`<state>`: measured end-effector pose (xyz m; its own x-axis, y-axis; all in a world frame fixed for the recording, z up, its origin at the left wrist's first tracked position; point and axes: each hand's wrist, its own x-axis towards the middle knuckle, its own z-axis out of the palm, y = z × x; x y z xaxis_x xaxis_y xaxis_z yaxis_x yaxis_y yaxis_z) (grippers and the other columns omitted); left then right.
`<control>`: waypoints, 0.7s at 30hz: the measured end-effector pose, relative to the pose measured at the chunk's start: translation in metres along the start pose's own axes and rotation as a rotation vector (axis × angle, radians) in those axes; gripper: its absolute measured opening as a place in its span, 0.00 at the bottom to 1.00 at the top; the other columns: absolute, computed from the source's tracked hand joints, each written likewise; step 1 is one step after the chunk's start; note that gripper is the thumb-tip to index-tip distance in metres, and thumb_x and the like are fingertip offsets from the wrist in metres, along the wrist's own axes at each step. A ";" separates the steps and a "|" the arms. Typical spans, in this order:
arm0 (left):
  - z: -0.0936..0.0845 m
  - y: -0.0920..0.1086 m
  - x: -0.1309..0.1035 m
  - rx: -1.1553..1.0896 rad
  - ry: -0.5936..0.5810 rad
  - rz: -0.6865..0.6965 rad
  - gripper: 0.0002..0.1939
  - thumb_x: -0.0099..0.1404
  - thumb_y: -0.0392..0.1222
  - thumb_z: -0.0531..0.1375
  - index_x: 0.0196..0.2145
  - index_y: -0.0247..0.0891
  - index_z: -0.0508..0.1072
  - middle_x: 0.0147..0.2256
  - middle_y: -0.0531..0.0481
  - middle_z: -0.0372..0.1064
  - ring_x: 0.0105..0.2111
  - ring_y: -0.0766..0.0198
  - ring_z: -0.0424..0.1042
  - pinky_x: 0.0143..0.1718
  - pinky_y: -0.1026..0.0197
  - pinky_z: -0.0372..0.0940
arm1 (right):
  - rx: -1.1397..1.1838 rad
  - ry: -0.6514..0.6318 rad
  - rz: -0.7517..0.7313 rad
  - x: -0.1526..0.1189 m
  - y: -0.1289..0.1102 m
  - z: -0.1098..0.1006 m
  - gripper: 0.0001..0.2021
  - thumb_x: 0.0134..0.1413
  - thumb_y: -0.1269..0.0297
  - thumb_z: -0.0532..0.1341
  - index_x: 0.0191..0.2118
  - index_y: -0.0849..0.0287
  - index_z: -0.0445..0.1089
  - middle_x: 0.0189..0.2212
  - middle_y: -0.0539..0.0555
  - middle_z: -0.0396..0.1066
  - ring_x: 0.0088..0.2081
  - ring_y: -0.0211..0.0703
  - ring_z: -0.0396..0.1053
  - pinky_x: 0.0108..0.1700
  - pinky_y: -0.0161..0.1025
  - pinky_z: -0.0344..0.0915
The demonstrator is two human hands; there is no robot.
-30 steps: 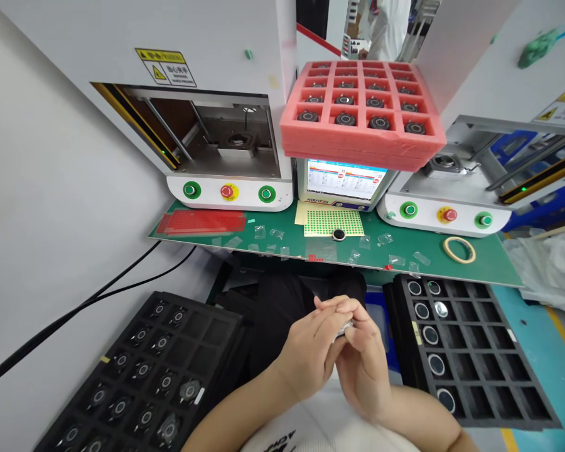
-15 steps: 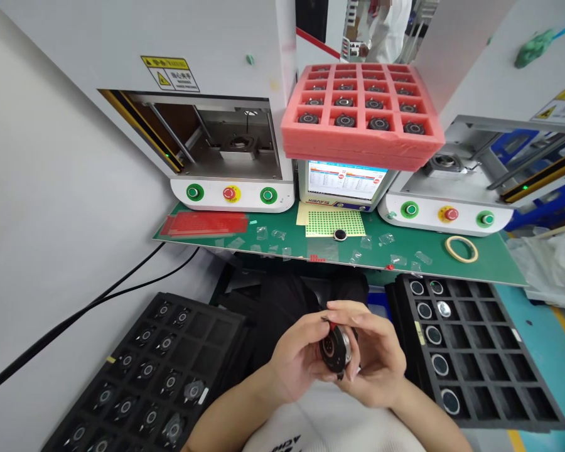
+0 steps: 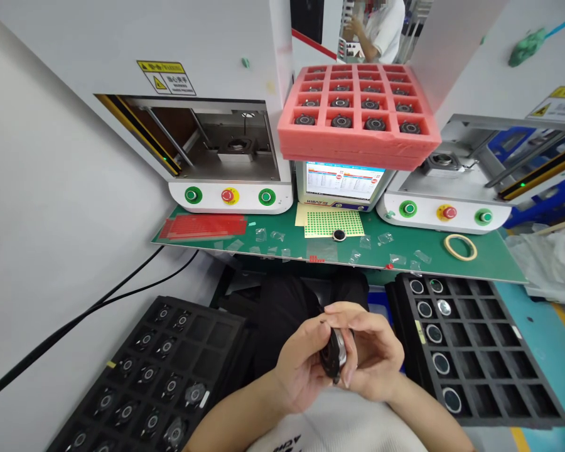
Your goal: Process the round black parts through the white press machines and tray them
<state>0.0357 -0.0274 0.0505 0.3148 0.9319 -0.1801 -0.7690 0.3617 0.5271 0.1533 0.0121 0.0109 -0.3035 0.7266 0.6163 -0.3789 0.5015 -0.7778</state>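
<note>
Left hand (image 3: 301, 367) and right hand (image 3: 374, 358) are cupped together over the lap, both gripping one round black motor part (image 3: 335, 356) between them, fingers curled narrow around its rim. The part sits edge-on to the camera, silver side just showing.

Going left to right: black tray on the left (image 3: 169, 376), low beside the knee, cells part-filled with similar dark parts. Left press machine (image 3: 230, 150) with empty open bay, red emergency button (image 3: 228, 196) between two green ones. On the green mat (image 3: 494, 263) there is a red sticker sheet (image 3: 202, 226), scraps of clear film, a green dot sticker sheet (image 3: 333, 223) with one small round part (image 3: 339, 235) lying at its edge. Pink foam tray (image 3: 358, 113) of parts rests above the screen (image 3: 344, 182). Right machine (image 3: 452, 188), tape ring (image 3: 460, 247), then the black tray on the right (image 3: 475, 351) with ring-faced parts down its left column.

Risks, as a guess: the part is held over the lap with nothing beneath, on fingertips only, so a slip while turning it could drop it to the floor or into clothing. Fingers on the faces could smudge it. The pink tray overhangs its support, so a knock might tip it.

Versus half a second earlier: the part has rotated from face-on, with its dark face and centre visible, to edge-on. Hands stayed at about the same spot. The person in the background has shifted.
</note>
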 end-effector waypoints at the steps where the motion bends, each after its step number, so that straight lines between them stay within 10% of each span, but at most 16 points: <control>1: 0.000 0.000 0.000 -0.009 -0.011 0.006 0.20 0.62 0.54 0.60 0.26 0.33 0.68 0.15 0.54 0.59 0.14 0.74 0.54 0.13 0.70 0.43 | 0.004 -0.002 -0.012 0.000 0.000 0.000 0.28 0.49 0.59 0.70 0.55 0.53 0.63 0.44 0.58 0.75 0.51 0.53 0.71 0.51 0.52 0.71; 16: -0.007 0.000 0.014 -0.098 0.079 -0.013 0.18 0.60 0.50 0.62 0.25 0.31 0.69 0.15 0.54 0.59 0.14 0.76 0.50 0.15 0.71 0.41 | 0.055 0.068 0.092 0.003 0.011 0.003 0.29 0.44 0.64 0.73 0.53 0.52 0.64 0.45 0.57 0.75 0.51 0.52 0.71 0.54 0.52 0.69; 21: -0.062 -0.008 0.061 0.062 0.150 -0.079 0.33 0.63 0.67 0.49 0.40 0.31 0.73 0.25 0.49 0.70 0.12 0.78 0.44 0.14 0.70 0.47 | -0.265 -0.054 0.407 0.018 0.057 -0.028 0.29 0.47 0.59 0.70 0.53 0.53 0.58 0.46 0.57 0.74 0.48 0.48 0.74 0.51 0.48 0.71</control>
<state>0.0262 0.0280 -0.0160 0.2830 0.8957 -0.3429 -0.7077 0.4363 0.5557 0.1506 0.0671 -0.0260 -0.4283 0.8667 0.2556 0.0132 0.2888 -0.9573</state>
